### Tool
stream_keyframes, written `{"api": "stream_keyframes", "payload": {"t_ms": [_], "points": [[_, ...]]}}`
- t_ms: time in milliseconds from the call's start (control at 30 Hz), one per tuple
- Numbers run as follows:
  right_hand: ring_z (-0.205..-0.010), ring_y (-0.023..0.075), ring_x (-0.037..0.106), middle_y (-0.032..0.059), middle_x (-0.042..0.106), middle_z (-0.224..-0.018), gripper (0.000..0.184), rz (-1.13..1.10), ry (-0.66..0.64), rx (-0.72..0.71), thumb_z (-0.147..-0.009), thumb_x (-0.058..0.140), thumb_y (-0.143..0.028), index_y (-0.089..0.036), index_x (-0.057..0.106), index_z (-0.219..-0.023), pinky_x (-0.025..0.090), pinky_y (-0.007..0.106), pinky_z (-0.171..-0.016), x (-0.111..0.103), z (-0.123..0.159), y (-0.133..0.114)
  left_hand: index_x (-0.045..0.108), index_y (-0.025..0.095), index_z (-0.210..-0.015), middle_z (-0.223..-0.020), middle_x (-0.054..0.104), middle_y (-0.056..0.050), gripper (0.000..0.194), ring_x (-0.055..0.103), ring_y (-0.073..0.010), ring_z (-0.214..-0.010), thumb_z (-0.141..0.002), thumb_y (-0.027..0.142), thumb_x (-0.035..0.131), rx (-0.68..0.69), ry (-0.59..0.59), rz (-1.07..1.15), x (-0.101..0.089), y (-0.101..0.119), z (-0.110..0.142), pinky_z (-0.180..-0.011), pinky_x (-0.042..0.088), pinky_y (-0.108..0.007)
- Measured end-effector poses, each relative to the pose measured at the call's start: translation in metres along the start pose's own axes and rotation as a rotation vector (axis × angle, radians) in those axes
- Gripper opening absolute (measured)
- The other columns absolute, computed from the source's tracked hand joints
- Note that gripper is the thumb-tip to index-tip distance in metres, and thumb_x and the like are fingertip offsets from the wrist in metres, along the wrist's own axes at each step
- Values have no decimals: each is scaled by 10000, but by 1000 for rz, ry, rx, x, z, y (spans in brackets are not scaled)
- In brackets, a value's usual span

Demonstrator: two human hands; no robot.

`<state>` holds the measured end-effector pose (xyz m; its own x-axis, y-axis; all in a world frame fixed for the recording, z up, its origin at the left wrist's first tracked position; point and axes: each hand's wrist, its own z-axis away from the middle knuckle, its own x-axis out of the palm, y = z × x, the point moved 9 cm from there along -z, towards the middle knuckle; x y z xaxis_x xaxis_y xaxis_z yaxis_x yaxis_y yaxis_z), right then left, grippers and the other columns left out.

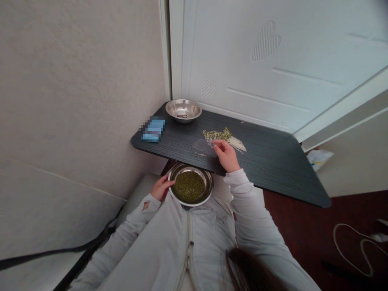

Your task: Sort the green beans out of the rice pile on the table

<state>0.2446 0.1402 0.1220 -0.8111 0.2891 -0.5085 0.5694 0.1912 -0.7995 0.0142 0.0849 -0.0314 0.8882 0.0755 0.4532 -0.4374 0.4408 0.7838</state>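
Observation:
A steel bowl rests at my lap under the table's front edge, with many small green beans in it. My left hand grips its left rim, thumb on the inner side. Over the dark table, my right hand pinches a thin, clear, rounded piece of plastic. Just beyond those fingers lies a heap of green beans mixed with white grains. A pile of white grains, like rice, adjoins it on the right. A few loose bits lie nearer the front edge.
Another steel bowl stands at the table's back left. Beside it lies a blurred blue object. A wall borders the left, and a white door the back. A white cable lies on the dark red floor.

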Motion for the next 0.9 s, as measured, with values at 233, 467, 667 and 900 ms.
{"api": "stream_keyframes", "payload": {"t_ms": [233,467,667,900], "points": [[-572,98,448,6,527,-686,249,-7,32,52,-679,400,-310,-167,520,-843,377,224,-575,-7,18,8,580,106,-813,-696,636,-42,408,566,-223,-740,-426,193,674,23,-6,-16,1,3,1,-737,391,-362],[-564,100,456,8,534,-682,243,35,52,39,-685,387,-293,-169,519,-848,379,223,-570,-7,22,7,585,119,-810,-700,636,-38,401,570,-214,-715,-427,196,673,16,6,-25,1,4,2,-721,397,-355],[-577,107,469,11,543,-676,246,121,17,-7,-693,374,-274,-169,524,-856,379,231,-590,7,21,-5,580,109,-827,-693,635,-44,435,568,-227,-736,-416,210,680,26,6,-27,3,5,3,-726,396,-360],[-579,111,480,9,553,-676,241,183,-13,-63,-697,372,-265,-179,530,-858,378,236,-590,18,18,-14,583,112,-820,-693,636,-41,420,570,-214,-724,-423,211,679,27,0,-29,0,3,0,-745,390,-359]]}}
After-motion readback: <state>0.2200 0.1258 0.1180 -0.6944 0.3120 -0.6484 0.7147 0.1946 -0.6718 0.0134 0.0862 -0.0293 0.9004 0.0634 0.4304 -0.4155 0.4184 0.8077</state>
